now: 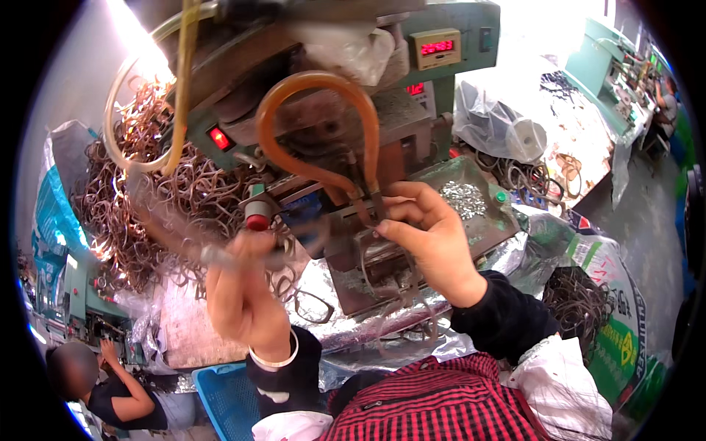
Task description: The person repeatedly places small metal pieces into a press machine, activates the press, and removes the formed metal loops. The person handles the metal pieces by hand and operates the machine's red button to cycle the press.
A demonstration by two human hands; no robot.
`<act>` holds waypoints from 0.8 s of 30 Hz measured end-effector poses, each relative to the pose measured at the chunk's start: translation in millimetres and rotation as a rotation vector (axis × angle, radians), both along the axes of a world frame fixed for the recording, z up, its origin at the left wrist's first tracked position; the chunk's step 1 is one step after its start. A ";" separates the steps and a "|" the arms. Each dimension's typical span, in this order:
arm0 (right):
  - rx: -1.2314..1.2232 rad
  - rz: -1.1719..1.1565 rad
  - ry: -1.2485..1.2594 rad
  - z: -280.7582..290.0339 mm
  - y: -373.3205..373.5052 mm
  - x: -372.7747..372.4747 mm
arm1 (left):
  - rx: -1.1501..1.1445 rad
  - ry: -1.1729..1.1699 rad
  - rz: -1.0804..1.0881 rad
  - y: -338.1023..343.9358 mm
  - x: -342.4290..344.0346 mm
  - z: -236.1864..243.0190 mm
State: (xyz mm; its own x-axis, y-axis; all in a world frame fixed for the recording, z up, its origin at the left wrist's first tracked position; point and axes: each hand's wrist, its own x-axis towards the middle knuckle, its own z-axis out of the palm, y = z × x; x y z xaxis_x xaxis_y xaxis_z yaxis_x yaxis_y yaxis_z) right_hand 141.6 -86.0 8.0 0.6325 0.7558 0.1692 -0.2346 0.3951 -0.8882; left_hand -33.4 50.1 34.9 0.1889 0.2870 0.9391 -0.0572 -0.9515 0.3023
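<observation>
My left hand [246,294] is raised left of centre, its fingers closed on a motion-blurred brown strip with a silver end [215,256]. Just behind it is a red push button [257,220]. My right hand [426,235] pinches the lower end of an orange-brown looped tube [318,82] at a dark metal fixture [353,272] on the green machine [471,40]. Thin blurred loops dangle below those fingers. A metal tray [500,228] with small silver pieces lies behind and right of my right hand.
A big heap of brown loops [147,213] lies at left. A wrapped roll [500,125] sits on the back-right table. A blue basket [224,397] is below, a printed sack [610,309] at right. Co-workers sit at machines lower left [129,397] and far right [665,106].
</observation>
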 end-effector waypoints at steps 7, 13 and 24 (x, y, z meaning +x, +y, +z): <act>-0.068 -0.018 -0.187 24.8 -32.3 -21.0 | -0.070 0.084 0.048 -18.9 -9.1 -1.5; -0.790 -0.657 -1.287 -55.3 -30.4 66.7 | 0.237 0.312 -0.122 -47.5 28.3 -22.9; -0.766 -0.700 -1.219 -78.0 -40.3 104.2 | 0.333 0.312 -0.207 -36.2 42.4 -31.9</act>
